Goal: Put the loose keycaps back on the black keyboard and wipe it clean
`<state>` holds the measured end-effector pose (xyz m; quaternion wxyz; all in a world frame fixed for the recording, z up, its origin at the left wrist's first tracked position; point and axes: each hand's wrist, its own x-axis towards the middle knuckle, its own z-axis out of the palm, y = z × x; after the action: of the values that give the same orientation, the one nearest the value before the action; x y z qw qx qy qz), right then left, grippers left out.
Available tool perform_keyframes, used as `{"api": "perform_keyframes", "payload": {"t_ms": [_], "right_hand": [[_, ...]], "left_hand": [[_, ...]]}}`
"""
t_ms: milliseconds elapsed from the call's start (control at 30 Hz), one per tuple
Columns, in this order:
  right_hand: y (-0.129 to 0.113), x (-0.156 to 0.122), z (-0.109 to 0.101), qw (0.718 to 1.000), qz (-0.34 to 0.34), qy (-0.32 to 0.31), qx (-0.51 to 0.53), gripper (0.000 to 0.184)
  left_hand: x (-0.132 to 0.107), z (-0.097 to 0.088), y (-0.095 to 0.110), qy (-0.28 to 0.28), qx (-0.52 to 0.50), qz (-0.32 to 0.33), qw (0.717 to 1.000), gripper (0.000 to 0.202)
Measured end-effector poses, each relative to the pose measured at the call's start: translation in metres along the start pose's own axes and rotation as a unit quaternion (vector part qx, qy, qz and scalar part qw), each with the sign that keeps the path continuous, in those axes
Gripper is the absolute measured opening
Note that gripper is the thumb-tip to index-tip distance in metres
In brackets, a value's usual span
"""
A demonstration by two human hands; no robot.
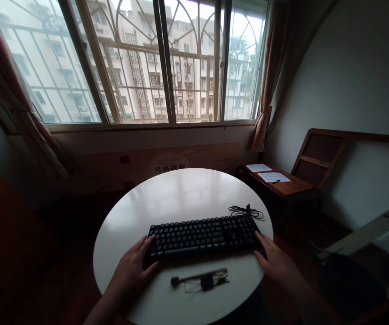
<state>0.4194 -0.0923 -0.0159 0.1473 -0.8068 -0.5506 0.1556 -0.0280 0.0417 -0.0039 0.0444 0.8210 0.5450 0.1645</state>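
A black keyboard with a full set of keys and a number pad lies across the round white table, its front edge towards me. My left hand grips its left end, thumb along the front corner and fingers at the side. At the opposite end, my right hand holds the right side, with thumb and fingers spread around the corner. The keyboard's coiled black cable rests behind the number pad. In front of the keyboard lie a thin brush with a dark bristled head and a small black piece with thin wire loops.
Beyond the table, a printed cardboard panel leans below the barred window. To the right stands a wooden chair bearing papers and a pen. Curtains hang at the window's sides.
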Motion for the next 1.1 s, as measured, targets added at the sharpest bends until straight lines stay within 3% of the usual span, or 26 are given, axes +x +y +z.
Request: {"api": "perform_keyframes", "payload": {"t_ms": [300,700,1100], "right_hand": [[-0.017,-0.004,0.002,0.996,0.039,-0.021,-0.076,0.063],[-0.024,-0.001,-0.014,0.991,0.007,-0.027,-0.128,0.060],[-0.028,0.034,-0.014,0.986,-0.001,-0.002,-0.166,0.062]], "left_hand": [[-0.001,0.000,0.010,-0.018,0.033,-0.029,0.999,0.078],[0.002,0.000,0.022,-0.079,0.080,-0.062,0.992,0.081],[0.015,0.010,0.032,-0.065,0.141,-0.074,0.985,0.079]]}}
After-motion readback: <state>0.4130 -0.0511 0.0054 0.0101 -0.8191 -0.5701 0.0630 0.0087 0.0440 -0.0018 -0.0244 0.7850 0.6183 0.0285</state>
